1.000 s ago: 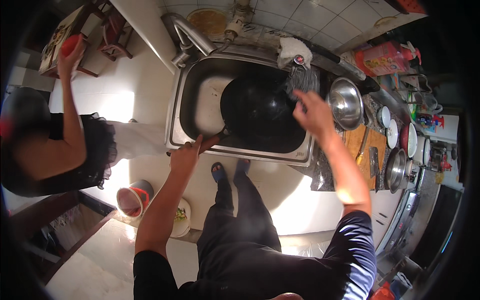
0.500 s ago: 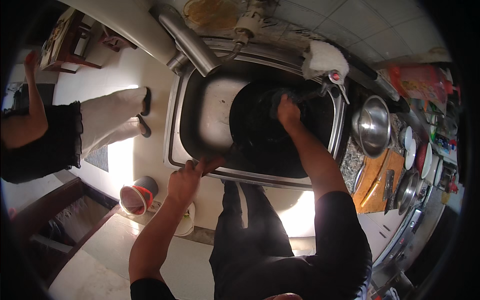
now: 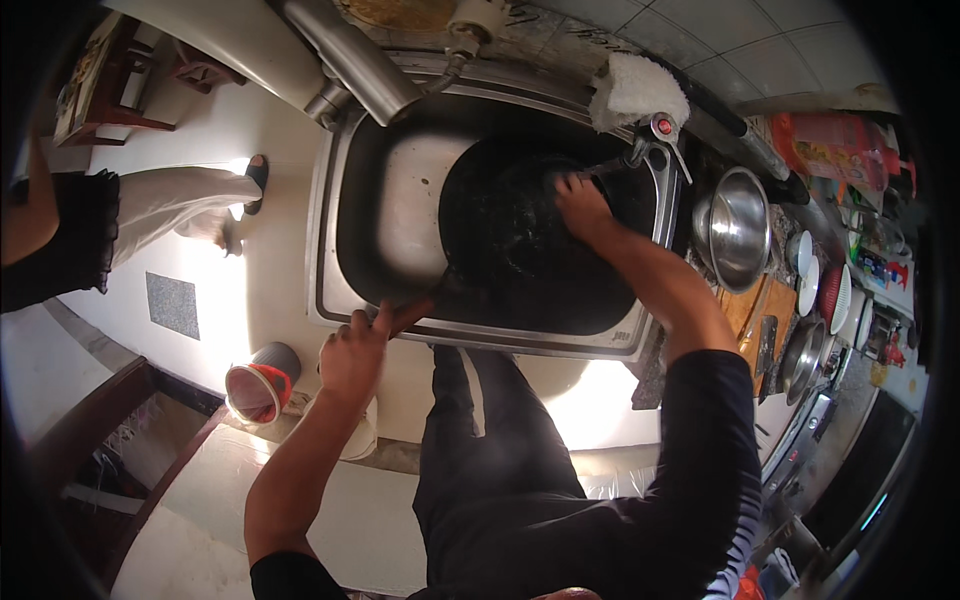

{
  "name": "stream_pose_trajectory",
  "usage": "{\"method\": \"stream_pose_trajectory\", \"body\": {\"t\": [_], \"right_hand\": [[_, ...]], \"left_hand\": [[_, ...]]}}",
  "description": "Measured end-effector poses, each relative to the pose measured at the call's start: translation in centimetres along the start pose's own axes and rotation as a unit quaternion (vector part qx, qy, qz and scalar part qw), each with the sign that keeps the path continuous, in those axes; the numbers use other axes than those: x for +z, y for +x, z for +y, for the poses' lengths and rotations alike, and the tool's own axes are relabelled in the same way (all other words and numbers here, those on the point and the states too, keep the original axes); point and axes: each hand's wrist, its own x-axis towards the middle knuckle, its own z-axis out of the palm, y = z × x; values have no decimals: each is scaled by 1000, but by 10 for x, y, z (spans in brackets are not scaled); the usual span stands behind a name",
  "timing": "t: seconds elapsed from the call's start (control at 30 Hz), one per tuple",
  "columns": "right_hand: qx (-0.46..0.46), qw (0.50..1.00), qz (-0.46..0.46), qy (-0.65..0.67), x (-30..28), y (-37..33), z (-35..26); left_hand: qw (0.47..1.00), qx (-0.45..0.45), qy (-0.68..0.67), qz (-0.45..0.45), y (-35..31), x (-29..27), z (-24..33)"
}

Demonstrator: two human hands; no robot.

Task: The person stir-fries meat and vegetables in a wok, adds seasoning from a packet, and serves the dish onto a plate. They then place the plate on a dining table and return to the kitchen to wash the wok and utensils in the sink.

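A large black wok (image 3: pixel 520 250) lies tilted in the stainless steel sink (image 3: pixel 400 190), covering its right and middle part. My left hand (image 3: pixel 352 350) is closed around the wok's brown wooden handle (image 3: pixel 412 312), which juts over the sink's near left edge. Inside the wok, toward its far right, my right hand (image 3: pixel 583 205) presses down on a dark scrubber (image 3: pixel 562 178), mostly hidden under the fingers. Faint wet streaks show on the wok's inner surface. Just beyond my right hand is the faucet (image 3: pixel 655 140), its spout reaching over the wok.
A white towel (image 3: pixel 640 92) hangs behind the faucet. Steel bowls (image 3: pixel 740 230), a wooden cutting board (image 3: pixel 745 310) and a cleaver (image 3: pixel 767 345) occupy the right counter. A grey bin (image 3: pixel 262 385) stands on the floor at left. Another person (image 3: pixel 60 230) is at far left.
My right hand has shifted slightly within the wok, toward the faucet side. The view has moved a little, and the other person has stepped further left.
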Motion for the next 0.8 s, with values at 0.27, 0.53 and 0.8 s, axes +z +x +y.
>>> {"method": "stream_pose_trajectory", "body": {"t": [0.27,0.53,0.8], "right_hand": [[-125,978,-95,138,19,-59,-57],[-54,959,163,226,-20,61,-47],[-202,926,-70,312,28,-75,-45]], "left_hand": [[1000,-1,3,9,2,7,1],[1000,-19,20,-1,0,11,-4],[1000,3,23,6,1,11,0]]}}
